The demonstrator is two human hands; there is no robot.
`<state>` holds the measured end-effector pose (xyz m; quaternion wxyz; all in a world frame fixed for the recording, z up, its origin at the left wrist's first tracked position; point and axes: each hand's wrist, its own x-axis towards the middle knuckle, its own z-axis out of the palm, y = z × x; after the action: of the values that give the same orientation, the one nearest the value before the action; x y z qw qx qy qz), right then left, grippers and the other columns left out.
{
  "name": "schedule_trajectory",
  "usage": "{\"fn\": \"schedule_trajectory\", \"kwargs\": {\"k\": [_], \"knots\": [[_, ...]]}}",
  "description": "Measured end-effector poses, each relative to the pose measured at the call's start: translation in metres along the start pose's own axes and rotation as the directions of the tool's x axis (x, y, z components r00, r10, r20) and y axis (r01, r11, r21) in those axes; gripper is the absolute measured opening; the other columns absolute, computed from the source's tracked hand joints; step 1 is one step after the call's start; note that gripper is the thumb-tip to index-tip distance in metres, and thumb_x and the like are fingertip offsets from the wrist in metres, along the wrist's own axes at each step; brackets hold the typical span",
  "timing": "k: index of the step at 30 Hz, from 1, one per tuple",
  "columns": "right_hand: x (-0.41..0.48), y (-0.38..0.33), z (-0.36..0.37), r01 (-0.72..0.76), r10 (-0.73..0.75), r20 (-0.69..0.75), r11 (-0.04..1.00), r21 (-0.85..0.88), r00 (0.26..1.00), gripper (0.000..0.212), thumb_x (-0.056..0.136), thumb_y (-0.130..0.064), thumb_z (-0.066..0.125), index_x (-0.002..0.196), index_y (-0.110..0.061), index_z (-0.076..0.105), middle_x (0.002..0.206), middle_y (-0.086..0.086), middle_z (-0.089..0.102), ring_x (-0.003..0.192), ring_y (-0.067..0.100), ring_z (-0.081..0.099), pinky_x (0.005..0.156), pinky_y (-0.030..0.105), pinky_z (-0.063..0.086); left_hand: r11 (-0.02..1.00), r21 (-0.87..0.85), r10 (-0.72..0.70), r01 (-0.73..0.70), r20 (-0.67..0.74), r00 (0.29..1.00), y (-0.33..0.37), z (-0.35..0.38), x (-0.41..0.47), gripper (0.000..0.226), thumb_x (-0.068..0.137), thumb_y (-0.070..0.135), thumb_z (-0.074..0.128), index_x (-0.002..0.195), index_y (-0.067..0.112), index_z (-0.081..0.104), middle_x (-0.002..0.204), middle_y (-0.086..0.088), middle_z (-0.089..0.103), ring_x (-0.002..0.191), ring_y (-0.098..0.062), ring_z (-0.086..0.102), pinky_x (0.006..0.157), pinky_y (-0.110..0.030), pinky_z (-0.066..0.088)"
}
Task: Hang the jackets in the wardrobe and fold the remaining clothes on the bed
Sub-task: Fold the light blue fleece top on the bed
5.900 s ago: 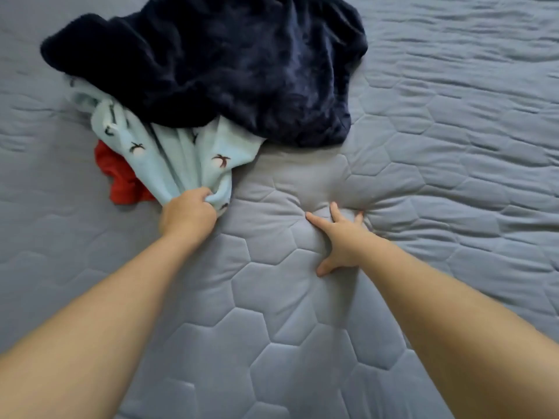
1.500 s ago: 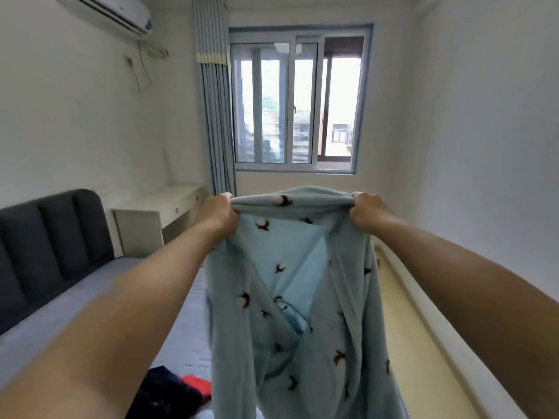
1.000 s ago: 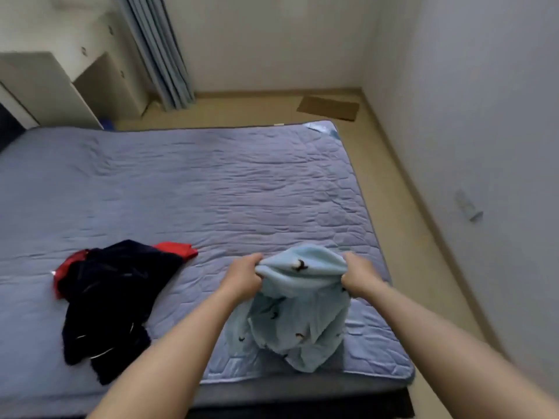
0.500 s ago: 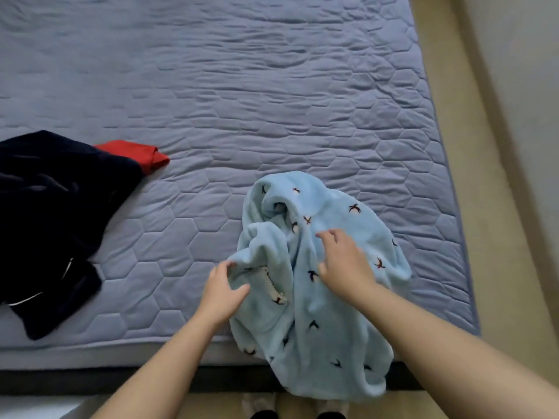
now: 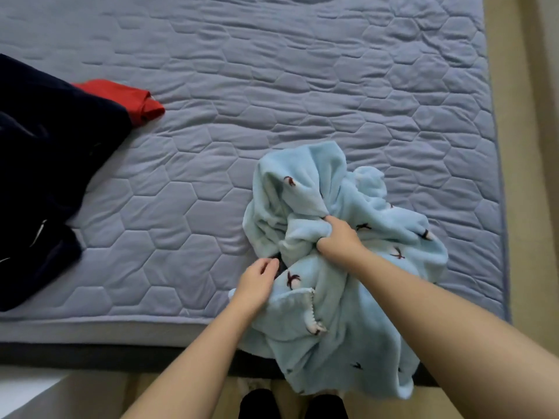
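- Beige flooring [image 5: 90, 397] is showing nearest the camera, and the person's dark-covered feet [image 5: 257, 403] are standing on it, right against the bed's near edge.
- Just beyond, the bed [image 5: 302, 86] is stretching away under a grey-blue quilted cover stitched in hexagons, with its dark base running along the front.
- A light blue fleece garment [image 5: 348, 322], printed with small dark birds, is lying crumpled at the near right part of the bed. Its lower portion is hanging over the front edge towards the floor, and a zip edge is showing in the folds.
- The left hand [image 5: 257, 282] is resting against the garment's left side, its fingers [image 5: 270, 263] curling at a dark fold. Whether they are pinching the fabric or only touching it, I cannot tell.
- The right hand [image 5: 338, 237] is reaching further in, its fingers closing tightly around a bunch of the fleece near the middle of the heap, so that the fabric is puckering around the fist.
- Well apart to the left, a navy garment [image 5: 45, 161] is sprawling across the cover and running out of view at the left side.
- A red garment [image 5: 127, 98] is peeking out from under the navy one's far right corner.
- Farther back, the quilted cover is lying in shallow wrinkles, and a strip of floor is showing along the right side.
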<state>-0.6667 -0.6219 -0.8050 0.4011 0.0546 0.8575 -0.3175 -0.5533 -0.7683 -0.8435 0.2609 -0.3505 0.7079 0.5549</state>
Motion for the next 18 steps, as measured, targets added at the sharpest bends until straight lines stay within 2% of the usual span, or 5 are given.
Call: {"fn": "schedule_trajectory", "kwargs": {"k": [2,7,12,15,18], "knots": [[-0.011,0.003,-0.014,-0.119,0.064,0.203,0.955,0.272,0.977,0.034,0.063,0.001,0.050,0.091,-0.012,0.063,0.079,0.007,0.062,0.068,0.020,0.055,0.058,0.024,0.042,0.994,-0.087,-0.087,0.071,-0.205,0.975,0.001,-0.004,0.011,0.030,0.087,0.024,0.064,0.112,0.012,0.052,0.111,-0.003,0.061,0.098,-0.014,0.055,0.075,-0.022,0.041],[-0.026,0.034,-0.055,-0.468,0.298,0.418,0.789,0.398,0.858,0.036,0.038,-0.006,0.045,0.071,-0.003,0.059,0.061,0.011,0.055,0.051,0.026,0.055,0.052,0.024,0.046,0.848,-0.517,-0.189,0.116,-0.092,0.978,0.024,0.013,0.022,0.108,0.052,0.036,0.086,0.141,0.012,0.030,0.133,-0.008,0.054,0.117,-0.027,0.055,0.099,-0.045,0.046],[-0.019,0.059,-0.125,-0.438,0.402,0.182,0.771,0.463,0.898,0.035,0.054,-0.005,0.049,0.087,-0.001,0.060,0.063,0.013,0.060,0.053,0.026,0.058,0.054,0.028,0.048,0.716,-0.695,0.047,-0.074,-0.057,0.997,0.060,0.030,0.037,0.064,0.086,0.016,0.068,0.140,0.030,0.035,0.129,-0.005,0.059,0.113,-0.023,0.059,0.096,-0.044,0.049],[-0.006,0.080,-0.166,-0.411,0.410,-0.231,0.911,0.048,0.882,0.030,0.084,-0.005,0.050,0.113,-0.002,0.055,0.092,0.015,0.060,0.074,0.025,0.056,0.070,0.035,0.045,0.764,-0.623,0.216,-0.170,-0.002,0.976,0.094,0.035,0.048,0.030,0.092,0.011,0.058,0.113,0.031,0.051,0.111,0.007,0.063,0.104,-0.013,0.060,0.076,-0.024,0.054],[-0.007,0.084,-0.180,-0.497,0.210,-0.521,0.704,-0.507,0.828,0.060,0.086,-0.015,0.056,0.139,-0.020,0.029,0.134,0.018,0.042,0.118,0.037,0.045,0.096,0.045,0.038,0.934,-0.322,0.140,-0.153,-0.061,0.988,0.099,0.052,0.046,0.018,0.089,0.005,0.060,0.103,0.015,0.053,0.102,0.000,0.058,0.097,-0.016,0.052,0.067,-0.021,0.045]]}}
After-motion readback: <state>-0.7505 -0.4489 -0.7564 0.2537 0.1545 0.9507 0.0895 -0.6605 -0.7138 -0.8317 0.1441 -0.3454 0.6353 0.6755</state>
